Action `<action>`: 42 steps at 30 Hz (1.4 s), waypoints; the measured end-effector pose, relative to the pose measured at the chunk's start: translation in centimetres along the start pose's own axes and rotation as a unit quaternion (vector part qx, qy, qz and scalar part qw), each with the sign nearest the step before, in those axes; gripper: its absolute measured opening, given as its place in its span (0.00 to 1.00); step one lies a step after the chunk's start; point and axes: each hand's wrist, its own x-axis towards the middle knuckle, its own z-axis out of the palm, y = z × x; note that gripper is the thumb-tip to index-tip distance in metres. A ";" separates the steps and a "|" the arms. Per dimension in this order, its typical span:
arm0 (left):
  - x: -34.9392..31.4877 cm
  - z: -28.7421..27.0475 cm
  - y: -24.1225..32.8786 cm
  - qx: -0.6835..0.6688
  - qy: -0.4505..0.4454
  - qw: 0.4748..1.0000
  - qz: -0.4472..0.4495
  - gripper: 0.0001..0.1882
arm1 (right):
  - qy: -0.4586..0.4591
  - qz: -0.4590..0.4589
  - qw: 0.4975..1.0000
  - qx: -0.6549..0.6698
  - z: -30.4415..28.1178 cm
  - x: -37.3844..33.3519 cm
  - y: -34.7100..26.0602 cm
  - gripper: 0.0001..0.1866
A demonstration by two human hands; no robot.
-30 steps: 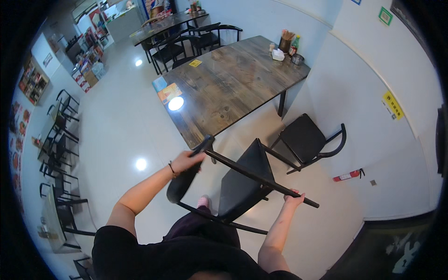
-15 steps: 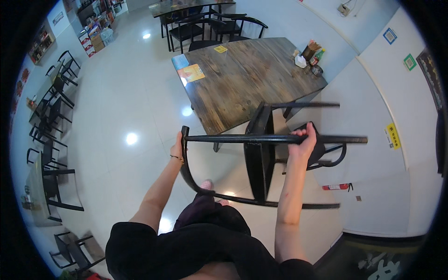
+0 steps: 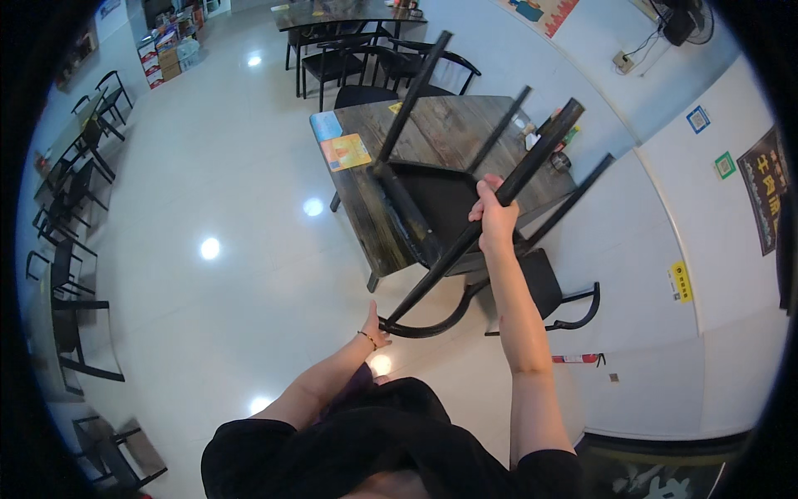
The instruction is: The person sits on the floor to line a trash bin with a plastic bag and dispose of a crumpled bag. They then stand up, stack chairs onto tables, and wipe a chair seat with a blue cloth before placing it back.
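The right hand (image 3: 496, 218) clamps one leg of the upturned, black chair with a curved backrest (image 3: 436, 195), tilted seemingly over the near end of the rectangular brown wooden table (image 3: 359, 204), and it could twist and scrape the wood should the left hand (image 3: 376, 329), at the backrest with its finger closure unclear, slip.

Table (image 3: 453, 129) partly behind held chair (image 3: 432, 195); fan (image 3: 685, 25) cut by top edge
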 end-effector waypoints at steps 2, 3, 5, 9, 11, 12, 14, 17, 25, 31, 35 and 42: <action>0.5 0.7 0.0 0.003 -0.004 1.000 -0.008 0.57 | -0.014 0.010 1.000 -0.013 -0.1 1.2 1.7 0.13; 0.7 0.8 0.1 0.005 -0.004 1.000 -0.009 0.56 | -0.025 0.026 0.999 -0.026 0.2 1.4 2.5 0.14; 2.3 -0.5 1.5 0.148 -0.006 0.989 -0.022 0.53 | -0.061 0.028 0.997 -0.045 0.6 1.7 4.2 0.15; 5.5 -3.6 8.4 0.651 0.059 0.754 0.057 0.41 | -0.161 0.055 0.985 0.007 2.5 1.2 6.3 0.16; 7.1 -5.1 13.4 0.802 0.073 0.468 0.365 0.31 | -0.199 0.054 0.978 0.010 4.1 0.4 7.0 0.16; 3.4 -0.5 13.1 0.572 0.138 0.707 0.393 0.26 | -0.186 0.064 0.980 -0.010 2.5 0.3 8.5 0.16; -4.1 5.7 15.4 0.404 0.062 0.729 0.549 0.22 | -0.191 0.064 0.979 -0.042 2.3 -0.4 10.2 0.14; -12.9 11.8 15.8 0.291 -0.085 0.652 0.695 0.23 | -0.181 -0.001 0.976 -0.123 2.0 -1.0 14.4 0.13; -13.6 15.5 13.7 0.526 -0.039 0.347 0.775 0.15 | -0.209 -0.034 0.977 -0.032 -0.5 -2.9 17.2 0.22; -9.1 14.0 11.0 0.463 0.068 0.325 0.822 0.14 | -0.343 -0.055 0.853 -0.391 -6.8 -0.9 18.3 0.37; -8.0 14.4 10.1 0.439 0.054 0.386 0.810 0.21 | -0.375 0.095 0.831 -0.399 -15.1 2.7 16.8 0.22; -6.7 15.2 8.1 0.323 0.221 0.481 0.784 0.28 | -0.079 0.138 0.874 -0.460 -44.8 7.8 22.4 0.16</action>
